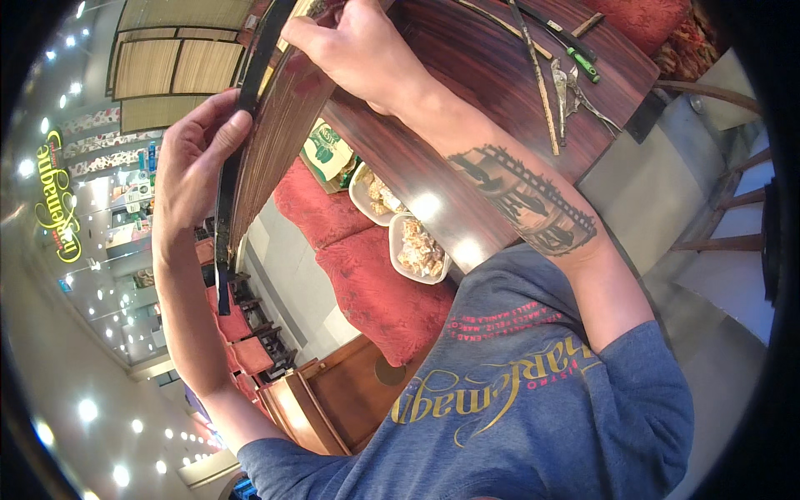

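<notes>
A brown panel [279, 137] with fine lengthwise grooves and a black edge strip [227, 196] stands tilted up in front of me. My left hand [198, 158] grips the black edge, thumb on the near face and fingers behind it. My right hand [360, 60] is at the panel's upper part, fingers curled closed against it. Whatever lies between those fingers is hidden by the hand and the picture's top rim.
On the dark wooden table [450, 50] lie a green-handled screwdriver [585, 67], locking pliers [561, 96] and thin sticks [540, 79]. Two white food containers [442, 275] and a green-and-white packet [327, 154] are beside the red seats [375, 292]. A wooden chair [717, 242] stands right.
</notes>
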Demonstrator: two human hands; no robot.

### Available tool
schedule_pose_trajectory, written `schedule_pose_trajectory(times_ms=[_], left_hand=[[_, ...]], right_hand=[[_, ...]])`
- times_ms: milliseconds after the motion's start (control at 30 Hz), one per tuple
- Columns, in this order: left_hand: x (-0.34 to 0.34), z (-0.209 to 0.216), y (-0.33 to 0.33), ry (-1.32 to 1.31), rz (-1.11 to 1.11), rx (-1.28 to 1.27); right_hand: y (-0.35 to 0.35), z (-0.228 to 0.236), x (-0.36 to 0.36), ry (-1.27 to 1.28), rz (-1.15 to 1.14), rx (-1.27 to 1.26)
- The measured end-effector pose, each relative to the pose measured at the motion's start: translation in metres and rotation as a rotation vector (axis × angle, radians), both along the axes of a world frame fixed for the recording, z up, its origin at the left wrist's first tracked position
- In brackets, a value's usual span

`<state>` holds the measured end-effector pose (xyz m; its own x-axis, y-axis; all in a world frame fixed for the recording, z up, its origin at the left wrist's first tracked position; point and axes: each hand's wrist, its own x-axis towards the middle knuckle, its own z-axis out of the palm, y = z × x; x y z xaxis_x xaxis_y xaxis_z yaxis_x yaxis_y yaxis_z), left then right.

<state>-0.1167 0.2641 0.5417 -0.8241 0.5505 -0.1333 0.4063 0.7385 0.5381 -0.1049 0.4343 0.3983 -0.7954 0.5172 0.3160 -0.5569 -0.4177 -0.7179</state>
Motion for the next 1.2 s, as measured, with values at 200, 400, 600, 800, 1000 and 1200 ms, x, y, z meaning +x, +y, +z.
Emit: schedule_pose_trajectory(times_ms=[200, 400, 600, 800, 1000, 1200], left_hand=[[-0.008, 0.025, 0.008, 0.011, -0.075, -0.119], [-0.015, 0.028, 0.014, -0.036, -0.083, -0.115], [-0.02, 0.029, 0.022, -0.066, -0.086, -0.117], [-0.024, 0.025, 0.024, -0.068, -0.066, -0.14], [-0.017, 0.024, 0.03, -0.083, -0.07, -0.167], [-0.013, 0.025, 0.029, -0.012, -0.109, -0.134]], right_hand=[[-0.002, 0.023, -0.002, 0.064, -0.12, -0.069], [-0.02, 0.027, -0.01, -0.001, -0.427, 0.05], [-0.03, 0.023, -0.02, -0.111, -0.626, 0.174], [-0.014, 0.023, -0.01, -0.055, -0.354, 0.174], [-0.009, 0.011, -0.025, 0.03, -0.482, 0.28], [-0.005, 0.011, -0.009, -0.028, -0.354, 0.184]])
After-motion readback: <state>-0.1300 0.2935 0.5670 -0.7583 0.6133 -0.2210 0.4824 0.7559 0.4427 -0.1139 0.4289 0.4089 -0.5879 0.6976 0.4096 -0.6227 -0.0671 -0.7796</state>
